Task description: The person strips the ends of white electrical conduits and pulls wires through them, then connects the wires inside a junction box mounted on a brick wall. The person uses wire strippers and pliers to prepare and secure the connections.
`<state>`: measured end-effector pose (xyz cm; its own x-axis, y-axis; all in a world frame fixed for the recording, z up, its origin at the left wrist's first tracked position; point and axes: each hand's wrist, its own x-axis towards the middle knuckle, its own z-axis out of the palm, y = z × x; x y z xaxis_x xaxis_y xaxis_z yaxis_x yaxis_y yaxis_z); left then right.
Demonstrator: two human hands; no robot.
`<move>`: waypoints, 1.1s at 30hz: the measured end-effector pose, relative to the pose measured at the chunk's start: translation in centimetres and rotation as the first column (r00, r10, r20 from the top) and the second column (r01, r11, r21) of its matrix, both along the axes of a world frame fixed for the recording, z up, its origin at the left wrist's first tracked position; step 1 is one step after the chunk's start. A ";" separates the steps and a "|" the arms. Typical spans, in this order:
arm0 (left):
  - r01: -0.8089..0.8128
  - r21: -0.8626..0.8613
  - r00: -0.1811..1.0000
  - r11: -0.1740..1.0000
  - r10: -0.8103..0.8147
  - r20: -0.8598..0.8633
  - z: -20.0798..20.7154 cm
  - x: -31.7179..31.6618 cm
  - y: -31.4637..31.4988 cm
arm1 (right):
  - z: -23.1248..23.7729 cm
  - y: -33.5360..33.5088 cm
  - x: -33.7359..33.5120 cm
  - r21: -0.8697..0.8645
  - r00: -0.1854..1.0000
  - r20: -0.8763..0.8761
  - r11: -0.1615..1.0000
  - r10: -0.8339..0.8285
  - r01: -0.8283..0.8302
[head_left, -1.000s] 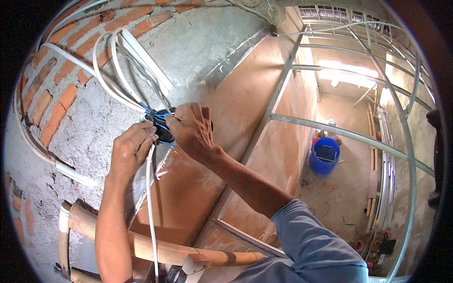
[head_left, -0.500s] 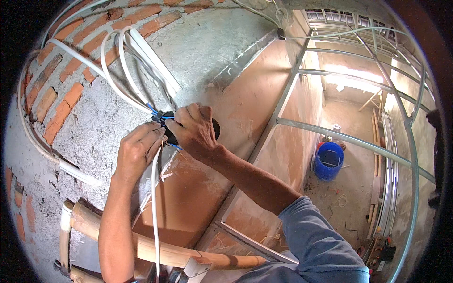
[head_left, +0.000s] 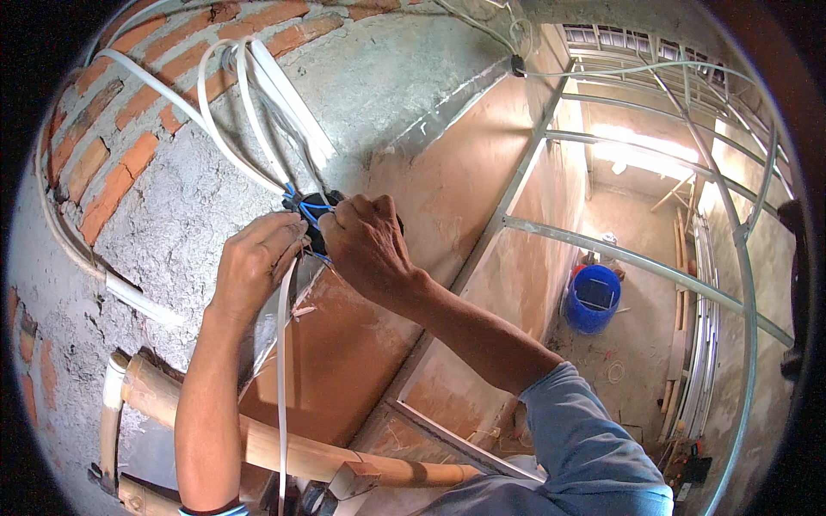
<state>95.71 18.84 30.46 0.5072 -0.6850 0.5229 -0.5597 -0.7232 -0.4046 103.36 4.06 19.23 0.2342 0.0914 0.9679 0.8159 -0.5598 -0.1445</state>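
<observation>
Blue wires sit in the black wall box. My left hand and right hand are curled, pinching them.

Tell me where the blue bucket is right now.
In the head view, the blue bucket stands on the floor at right, below the metal frame rails, far from both hands at the wall box.

Junction box: black, recessed in plaster wall, as we see | blue wires: looped across its mouth | white cables: fanning upward.
</observation>
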 end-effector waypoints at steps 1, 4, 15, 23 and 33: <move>0.010 -0.014 1.000 1.000 -0.010 -0.001 0.0 0.0 0.0 | 0.1 -0.2 -0.1 0.029 0.997 -0.022 0.997 0.072 -0.071; 0.009 -0.068 1.000 0.998 -0.011 -0.026 0.0 0.0 0.1 | 0.4 -0.6 -0.5 0.082 0.960 -0.128 0.967 0.250 -0.241; 0.041 0.000 0.998 0.999 -0.041 -0.037 0.9 -0.3 -0.6 | 3.1 -1.8 -0.7 0.322 0.634 -0.349 0.723 0.690 -0.611; 0.064 -0.025 0.998 0.998 -0.064 0.018 0.3 0.4 -0.1 | 3.2 -2.3 -1.0 0.325 0.611 -0.449 0.757 0.651 -0.567; -0.213 -0.175 0.960 0.961 0.173 -0.221 0.1 1.3 0.9 | 3.1 -2.5 -1.0 0.390 0.515 -0.534 0.735 0.671 -0.554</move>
